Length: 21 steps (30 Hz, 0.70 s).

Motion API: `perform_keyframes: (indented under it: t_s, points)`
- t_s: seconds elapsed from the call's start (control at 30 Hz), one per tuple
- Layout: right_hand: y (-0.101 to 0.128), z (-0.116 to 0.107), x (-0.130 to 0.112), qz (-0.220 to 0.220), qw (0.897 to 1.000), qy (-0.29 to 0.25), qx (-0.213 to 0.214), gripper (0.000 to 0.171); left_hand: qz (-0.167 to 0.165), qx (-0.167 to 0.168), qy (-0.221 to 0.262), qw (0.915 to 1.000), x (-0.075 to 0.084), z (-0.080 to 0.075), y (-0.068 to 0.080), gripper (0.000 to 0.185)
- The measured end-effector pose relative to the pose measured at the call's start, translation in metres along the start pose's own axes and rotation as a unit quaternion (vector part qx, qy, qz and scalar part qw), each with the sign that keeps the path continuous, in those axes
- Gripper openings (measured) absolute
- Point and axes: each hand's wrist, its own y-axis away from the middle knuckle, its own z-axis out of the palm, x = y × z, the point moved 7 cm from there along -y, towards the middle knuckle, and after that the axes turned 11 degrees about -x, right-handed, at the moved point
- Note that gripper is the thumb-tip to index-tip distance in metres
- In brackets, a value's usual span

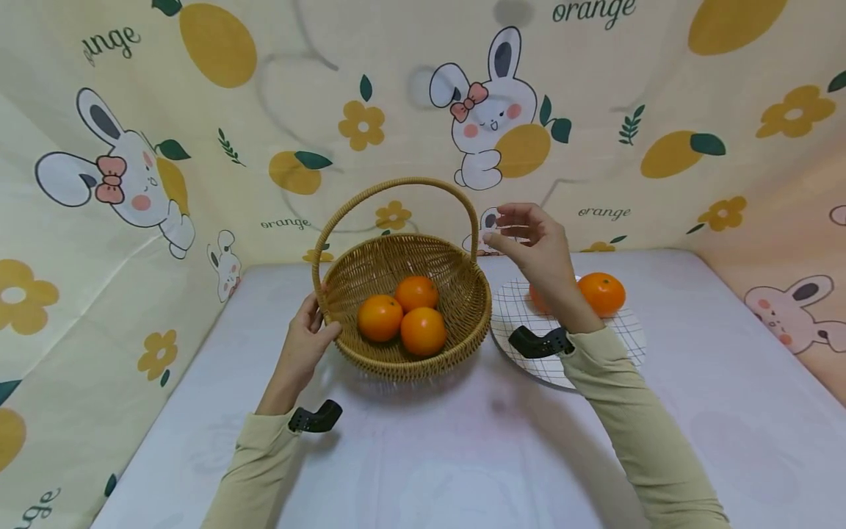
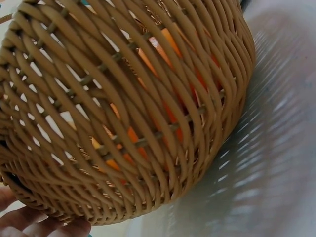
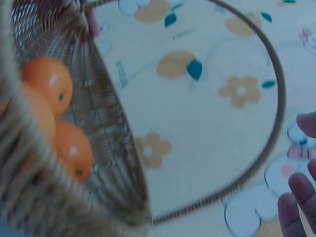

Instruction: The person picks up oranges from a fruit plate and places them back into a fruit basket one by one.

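My left hand (image 1: 305, 345) grips the left side of a wicker basket (image 1: 457, 286), thumb over the rim. Its fingers (image 2: 29, 222) show against the outer weave in the left wrist view. Three oranges (image 1: 424, 331) lie together inside the basket, which is tilted with its opening towards me. Whether its base touches the table cannot be told. My right hand (image 1: 538, 246) hovers just right of the arched handle (image 1: 396, 182), fingers loosely bent and holding nothing. A gap between these fingers (image 3: 301, 192) and the handle shows in the right wrist view.
Under my right forearm sits a round plate (image 1: 601, 349) with a grid pattern. It bears an orange (image 1: 601, 294) and another orange (image 1: 538, 300) partly hidden by my wrist. A printed cloth (image 1: 396, 44) hangs behind the white table (image 1: 423, 455).
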Motion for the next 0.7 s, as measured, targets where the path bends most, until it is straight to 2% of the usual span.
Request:
perform_keyframes:
  t_s: [0.23,0.53,0.7]
  points:
    - [0.018,-0.043,0.025,0.061,0.993,0.059,0.084,0.044,-0.003,0.006,-0.008,0.9999,0.002,0.000,0.001,0.075]
    - [0.045,-0.096,0.068,0.158,0.967,0.123,0.156,0.053,0.001,0.006,-0.011,0.9999,0.001,0.000,0.000,0.075]
    - [0.057,-0.117,0.092,0.199,0.954,0.142,0.173,0.059,0.000,0.005,-0.011,0.9999,0.001,0.000,0.000,0.074]
